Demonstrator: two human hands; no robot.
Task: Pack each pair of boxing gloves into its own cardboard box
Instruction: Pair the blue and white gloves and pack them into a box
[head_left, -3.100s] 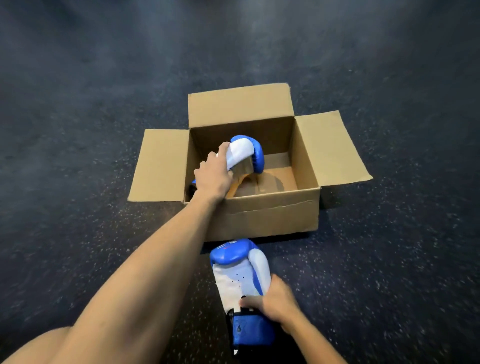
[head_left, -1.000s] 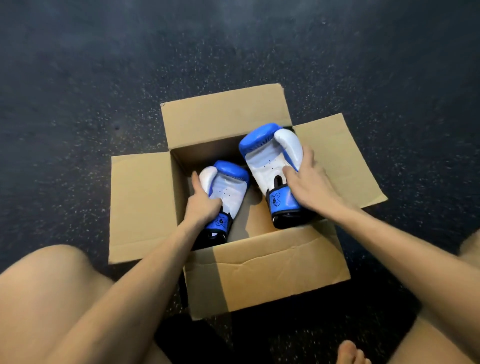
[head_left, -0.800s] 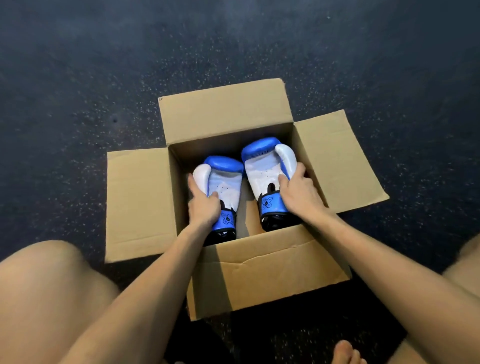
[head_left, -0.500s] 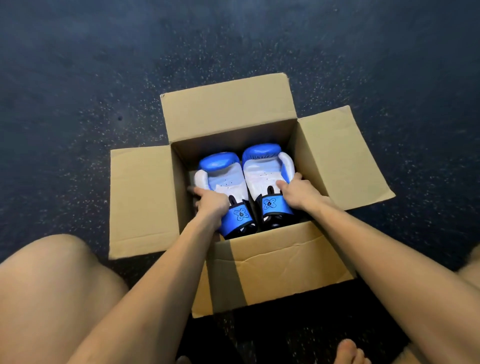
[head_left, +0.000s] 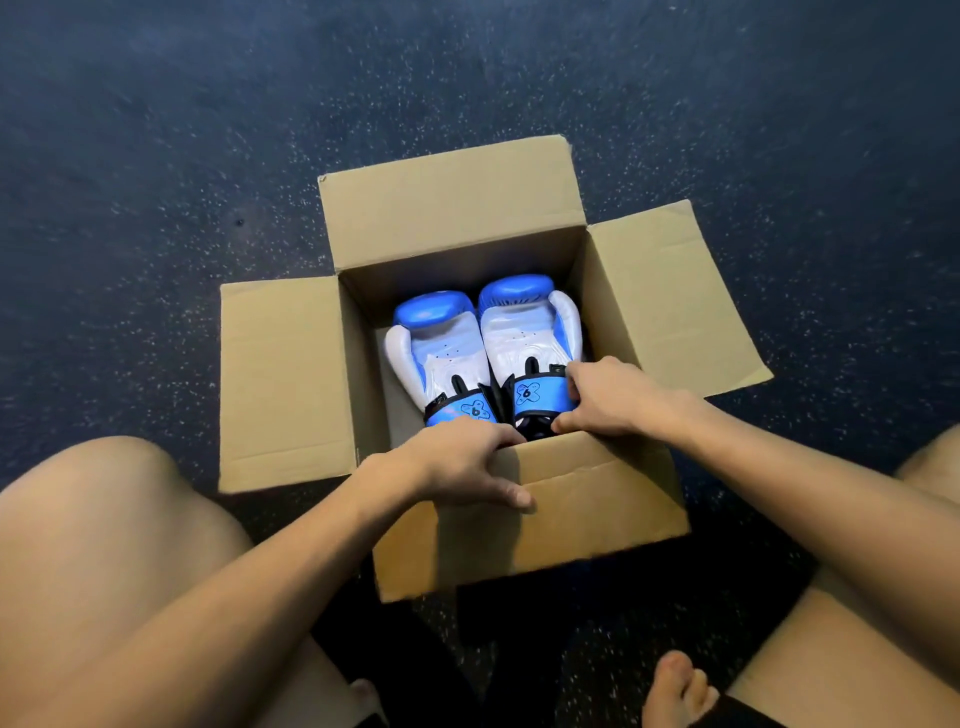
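Inside the open cardboard box (head_left: 457, 218) both boxing gloves (head_left: 441, 358) lie side by side, right hand (head_left: 618, 397) fingers curled on one cuff, left hand (head_left: 462, 462) hooked over the near wall; padding looks soft, light, best gripped at cuffs

this looks like a gym or training room. the dark rubber floor with small white speckles (head_left: 156, 156) is typical of such places, and the blue and white boxing gloves (head_left: 483, 348) in the open brown cardboard box (head_left: 452, 208) fit it.
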